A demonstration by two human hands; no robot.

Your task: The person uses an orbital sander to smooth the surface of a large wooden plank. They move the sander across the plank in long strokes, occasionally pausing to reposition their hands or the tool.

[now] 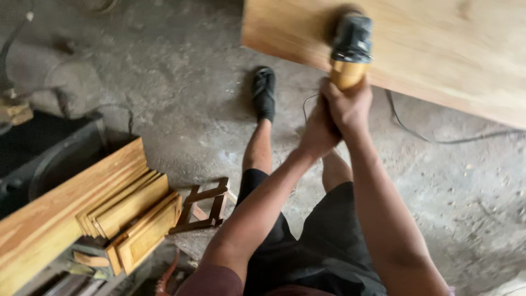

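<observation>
Here, I am looking down at a power sander (349,50) with a yellow-orange handle and a dark grey head. Both hands are wrapping it: the left hand (318,131) is closing around the lower end of the handle, and the right hand (348,104) is gripping just above it, fingers curled tight. The sander's head is pressing against the near edge of a broad pale wooden board (438,44) that is filling the upper right of the view; the tool is sitting at the board's lower left part, tilted slightly.

Going from the left, I am seeing a dark metal machine (38,153) at the edge, partly in shadow. Next to it a long wooden plank (49,219) is lying aslant, and a stack of small panelled wooden pieces (131,219) is leaning against it. Just beside that stack a small frame of dark slats (203,208) is resting on the grey concrete floor (181,98).

Toward the middle, my foot in a dark sandal (263,90) is standing on the floor, below the board's corner, and black shorts (318,246) are covering the legs. On the right, a thin dark cable (438,140) is trailing across the floor under the board's edge, well apart from the hands.
</observation>
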